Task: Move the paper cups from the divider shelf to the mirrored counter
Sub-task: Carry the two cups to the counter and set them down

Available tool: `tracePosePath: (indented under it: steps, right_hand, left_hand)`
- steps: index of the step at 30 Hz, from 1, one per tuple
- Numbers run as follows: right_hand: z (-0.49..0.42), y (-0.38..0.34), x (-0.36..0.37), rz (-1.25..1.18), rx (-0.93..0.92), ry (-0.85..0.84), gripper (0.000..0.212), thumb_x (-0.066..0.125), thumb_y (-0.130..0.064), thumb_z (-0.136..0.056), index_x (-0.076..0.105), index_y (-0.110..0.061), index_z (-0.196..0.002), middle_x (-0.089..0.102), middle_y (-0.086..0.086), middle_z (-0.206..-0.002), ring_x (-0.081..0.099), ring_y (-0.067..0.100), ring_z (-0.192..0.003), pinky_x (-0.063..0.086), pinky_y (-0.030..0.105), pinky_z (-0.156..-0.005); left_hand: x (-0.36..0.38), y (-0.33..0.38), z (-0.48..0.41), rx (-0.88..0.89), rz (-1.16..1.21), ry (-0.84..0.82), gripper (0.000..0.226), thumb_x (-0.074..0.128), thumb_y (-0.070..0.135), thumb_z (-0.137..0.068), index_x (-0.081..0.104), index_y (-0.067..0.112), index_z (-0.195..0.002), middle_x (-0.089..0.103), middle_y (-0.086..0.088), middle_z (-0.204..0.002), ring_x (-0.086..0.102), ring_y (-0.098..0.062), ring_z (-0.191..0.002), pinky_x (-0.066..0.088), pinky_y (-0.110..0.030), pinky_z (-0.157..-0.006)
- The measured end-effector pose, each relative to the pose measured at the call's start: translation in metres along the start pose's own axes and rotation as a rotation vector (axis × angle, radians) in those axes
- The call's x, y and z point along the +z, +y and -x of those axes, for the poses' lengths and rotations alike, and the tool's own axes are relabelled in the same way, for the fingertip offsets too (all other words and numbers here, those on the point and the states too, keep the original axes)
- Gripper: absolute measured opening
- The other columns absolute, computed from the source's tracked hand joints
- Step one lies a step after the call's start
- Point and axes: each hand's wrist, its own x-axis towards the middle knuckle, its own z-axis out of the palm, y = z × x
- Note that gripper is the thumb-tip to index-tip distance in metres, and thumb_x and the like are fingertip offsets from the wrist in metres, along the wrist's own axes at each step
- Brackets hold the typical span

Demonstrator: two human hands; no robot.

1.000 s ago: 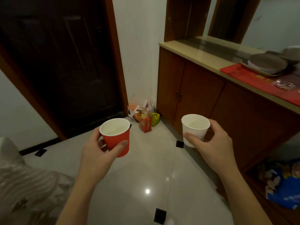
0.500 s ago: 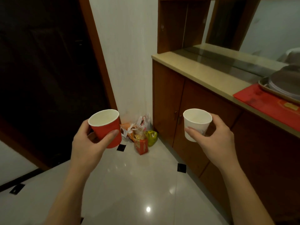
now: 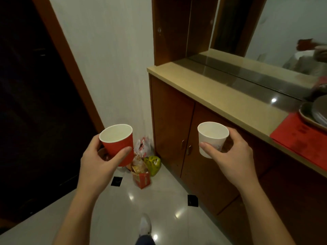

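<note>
My left hand (image 3: 99, 161) grips a red paper cup (image 3: 118, 142), held upright over the tiled floor at centre left. A white paper cup (image 3: 211, 137) sits upright in my right hand (image 3: 231, 154), in front of the wooden cabinet doors. Both cups look empty inside. The beige mirrored counter (image 3: 217, 92) runs from the centre to the right, above and beyond the white cup, with the mirror (image 3: 276, 27) behind it. The divider shelf is out of view.
A red mat (image 3: 300, 138) and a tray with stacked plates (image 3: 315, 114) lie on the counter's right end. Bags and a red carton (image 3: 143, 167) sit on the floor in the corner. A dark door (image 3: 31, 103) fills the left. My shoe (image 3: 145, 227) shows below.
The view has swung toward the counter and come closer to it; both hands keep their cups upright, now nearer the cabinet front.
</note>
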Motion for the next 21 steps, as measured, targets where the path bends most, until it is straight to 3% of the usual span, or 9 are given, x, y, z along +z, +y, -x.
tracePosePath:
  steps: [5, 10, 12, 15, 19, 21]
  right_hand:
    - [-0.074, 0.01, 0.038, 0.021, 0.055, 0.07, 0.077, 0.066, -0.076, -0.058, 0.047, -0.043, -0.125, 0.052, -0.022, -0.111, 0.051, 0.006, -0.107, 0.049, 0.028, -0.081]
    - [-0.147, 0.007, 0.062, 0.035, 0.118, 0.172, 0.07, 0.067, -0.075, -0.058, 0.047, -0.047, -0.12, 0.052, -0.028, -0.107, 0.051, 0.005, -0.104, 0.049, 0.027, -0.079]
    - [-0.168, 0.008, 0.065, 0.042, 0.139, 0.224, 0.073, 0.067, -0.074, -0.058, 0.049, -0.044, -0.122, 0.055, -0.024, -0.11, 0.053, 0.004, -0.104, 0.049, 0.025, -0.078]
    - [-0.189, 0.016, 0.062, 0.064, 0.19, 0.295, 0.064, 0.071, -0.069, -0.06, 0.048, -0.049, -0.116, 0.054, -0.033, -0.106, 0.052, -0.007, -0.102, 0.048, 0.021, -0.073]
    - [-0.2, 0.034, 0.044, 0.133, 0.269, 0.4, 0.06, 0.076, -0.059, -0.061, 0.046, -0.05, -0.113, 0.05, -0.039, -0.101, 0.048, -0.021, -0.098, 0.043, 0.013, -0.068]
    - [-0.204, 0.045, 0.031, 0.145, 0.302, 0.437, 0.059, 0.078, -0.054, -0.062, 0.049, -0.047, -0.113, 0.053, -0.037, -0.1, 0.048, -0.021, -0.098, 0.042, 0.011, -0.068]
  left_hand:
    - [0.036, -0.027, -0.101, -0.002, 0.043, -0.074, 0.071, 0.079, 0.048, -0.063, 0.054, 0.029, -0.126, 0.063, 0.014, -0.116, 0.062, -0.005, -0.103, 0.053, -0.021, -0.076]
    - [0.078, -0.036, -0.206, 0.011, 0.123, -0.239, 0.059, 0.081, 0.047, -0.062, 0.05, 0.052, -0.112, 0.058, 0.028, -0.107, 0.055, 0.021, -0.095, 0.045, -0.001, -0.066]
    - [0.097, -0.037, -0.242, 0.017, 0.145, -0.301, 0.063, 0.079, 0.051, -0.059, 0.05, 0.05, -0.115, 0.059, 0.027, -0.11, 0.056, 0.017, -0.098, 0.046, -0.001, -0.068]
    - [0.132, -0.036, -0.282, 0.034, 0.163, -0.382, 0.072, 0.078, 0.054, -0.057, 0.05, 0.041, -0.123, 0.06, 0.025, -0.111, 0.058, 0.012, -0.098, 0.048, -0.005, -0.068]
    - [0.189, -0.031, -0.313, 0.072, 0.217, -0.52, 0.059, 0.082, 0.044, -0.061, 0.057, 0.04, -0.115, 0.067, 0.028, -0.103, 0.062, 0.009, -0.096, 0.05, -0.01, -0.071]
    - [0.22, -0.025, -0.322, 0.092, 0.225, -0.574, 0.064, 0.086, 0.043, -0.061, 0.058, 0.035, -0.117, 0.068, 0.02, -0.107, 0.064, 0.004, -0.097, 0.052, -0.017, -0.075]
